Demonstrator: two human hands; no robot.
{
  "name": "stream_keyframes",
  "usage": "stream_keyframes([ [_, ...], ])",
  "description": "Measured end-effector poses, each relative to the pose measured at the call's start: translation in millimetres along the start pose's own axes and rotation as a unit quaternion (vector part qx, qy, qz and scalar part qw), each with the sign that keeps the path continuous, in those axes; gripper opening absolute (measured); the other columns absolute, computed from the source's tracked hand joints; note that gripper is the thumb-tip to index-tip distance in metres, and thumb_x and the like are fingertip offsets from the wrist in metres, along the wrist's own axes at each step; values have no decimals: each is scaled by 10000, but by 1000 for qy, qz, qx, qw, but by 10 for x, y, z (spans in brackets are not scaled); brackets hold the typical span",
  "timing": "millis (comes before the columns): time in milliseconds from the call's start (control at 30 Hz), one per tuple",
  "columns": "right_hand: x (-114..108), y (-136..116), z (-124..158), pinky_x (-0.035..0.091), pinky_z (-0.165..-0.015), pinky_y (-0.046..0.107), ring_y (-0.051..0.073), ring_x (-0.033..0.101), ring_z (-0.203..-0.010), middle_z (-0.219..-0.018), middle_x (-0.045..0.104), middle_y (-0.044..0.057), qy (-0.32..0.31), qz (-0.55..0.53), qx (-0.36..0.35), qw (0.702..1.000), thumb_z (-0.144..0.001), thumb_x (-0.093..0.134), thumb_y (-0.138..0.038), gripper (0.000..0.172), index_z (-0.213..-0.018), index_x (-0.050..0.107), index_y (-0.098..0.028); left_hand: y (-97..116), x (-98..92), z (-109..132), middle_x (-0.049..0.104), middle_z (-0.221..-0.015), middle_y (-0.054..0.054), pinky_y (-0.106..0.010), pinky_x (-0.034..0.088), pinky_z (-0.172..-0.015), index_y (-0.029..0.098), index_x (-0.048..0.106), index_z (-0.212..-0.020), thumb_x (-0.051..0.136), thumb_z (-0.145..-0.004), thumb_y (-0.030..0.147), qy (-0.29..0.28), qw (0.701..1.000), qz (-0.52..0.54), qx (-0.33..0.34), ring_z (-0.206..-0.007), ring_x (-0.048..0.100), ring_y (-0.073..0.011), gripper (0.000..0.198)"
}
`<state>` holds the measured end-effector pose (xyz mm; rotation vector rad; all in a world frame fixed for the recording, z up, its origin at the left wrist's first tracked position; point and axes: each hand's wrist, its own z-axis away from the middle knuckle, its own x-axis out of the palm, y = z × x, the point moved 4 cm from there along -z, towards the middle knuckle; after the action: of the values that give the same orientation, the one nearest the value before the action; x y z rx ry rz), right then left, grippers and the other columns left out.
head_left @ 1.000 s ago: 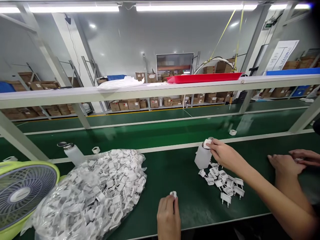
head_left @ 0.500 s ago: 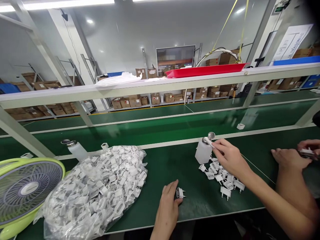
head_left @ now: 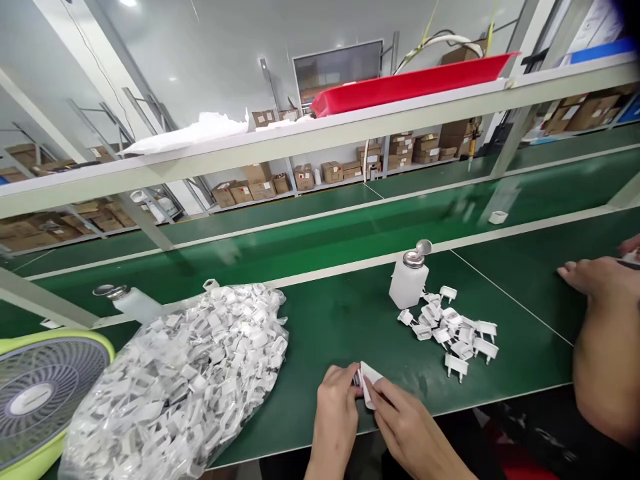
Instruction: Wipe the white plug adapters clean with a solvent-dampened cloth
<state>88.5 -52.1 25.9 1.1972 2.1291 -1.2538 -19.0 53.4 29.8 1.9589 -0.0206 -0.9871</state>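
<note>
My left hand [head_left: 334,410] is closed on a small plug adapter, near the front edge of the green workbench. Only a sliver of the plug adapter [head_left: 357,379] shows between the fingers. In my right hand [head_left: 407,419] is a folded white cloth [head_left: 369,377], possibly paper, pinched against the plug's right side. A white pump bottle [head_left: 409,283] with a raised metal lid stands beyond my hands. By its base lies a loose pile of white plug housings [head_left: 453,331] with pins.
At left, a clear bag [head_left: 200,373] bulges with white plug parts, beside a green fan [head_left: 55,393] and a second bottle [head_left: 136,303]. A co-worker's arm [head_left: 603,320] rests at the right. A red tray [head_left: 410,87] lies on the raised shelf [head_left: 280,143].
My right hand has come from the bottle's top down and left to my left hand, bringing the white cloth against the plug adapter. The camera view has tilted downward.
</note>
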Motion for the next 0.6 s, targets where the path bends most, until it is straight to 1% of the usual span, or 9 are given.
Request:
stream_keyframes([
  [100, 6, 17, 47, 604, -697, 319, 208, 704, -787, -969, 685, 85, -4, -1, -12, 1000, -978, 368, -68, 477, -1391, 561, -207, -14, 6, -10, 779, -902, -118, -267, 639, -682, 130, 780, -1146, 416, -780, -85, 6, 1000, -2, 8, -842, 708, -214, 560],
  [167, 3, 33, -14, 602, -704, 291, 184, 699, -792, -975, 669, 76, -13, -9, 1, 1000, -986, 360, -74, 455, -1368, 565, -212, -15, 9, -19, 780, -873, -102, -255, 638, -676, 150, 783, -1152, 425, -788, -80, 4, 1000, -1, 15, -820, 706, -206, 560],
  [233, 1, 62, -123, 584, -667, 248, 150, 684, -756, -972, 640, 61, -19, -15, 34, 999, -996, 354, -80, 395, -1270, 605, -215, -15, 13, -25, 779, -848, -86, -249, 638, -672, 172, 782, -1166, 431, -796, -77, 1, 1000, -1, 20, -803, 701, -201, 567],
  [300, 2, 88, -223, 560, -627, 218, 120, 667, -703, -950, 614, 43, -18, -16, 70, 997, -1006, 356, -89, 327, -1126, 633, -214, -15, 17, -24, 782, -852, -84, -248, 640, -668, 181, 778, -1182, 424, -795, -82, 1, 1000, -3, 24, -798, 701, -198, 587],
  [367, 13, 94, -259, 542, -596, 204, 103, 653, -660, -919, 598, 27, -11, -14, 89, 996, -1012, 358, -93, 296, -1009, 628, -215, -18, 19, -18, 784, -867, -100, -245, 643, -669, 159, 774, -1192, 404, -789, -95, 6, 1000, -8, 25, -800, 712, -196, 604],
  [400, 23, 87, -245, 541, -592, 203, 103, 654, -656, -913, 596, 26, -6, -10, 90, 996, -1012, 358, -91, 294, -996, 624, -214, -19, 20, -14, 782, -864, -109, -245, 645, -670, 140, 775, -1188, 396, -791, -99, 9, 1000, -11, 25, -798, 718, -195, 598],
  [500, 64, 52, -104, 560, -599, 237, 135, 672, -680, -940, 620, 59, 18, 13, 65, 998, -995, 363, -72, 306, -1069, 635, -192, -21, 21, -6, 782, -842, -122, -242, 650, -665, 94, 781, -1156, 391, -804, -100, 15, 999, -14, 26, -783, 732, -194, 560],
  [600, 98, 28, 74, 596, -662, 292, 186, 698, -749, -982, 668, 110, 49, 41, 16, 998, -975, 382, -40, 365, -1234, 619, -139, -31, 20, -5, 794, -854, -126, -233, 652, -663, 81, 785, -1140, 405, -794, -110, 18, 999, -15, 28, -777, 742, -191, 548],
])
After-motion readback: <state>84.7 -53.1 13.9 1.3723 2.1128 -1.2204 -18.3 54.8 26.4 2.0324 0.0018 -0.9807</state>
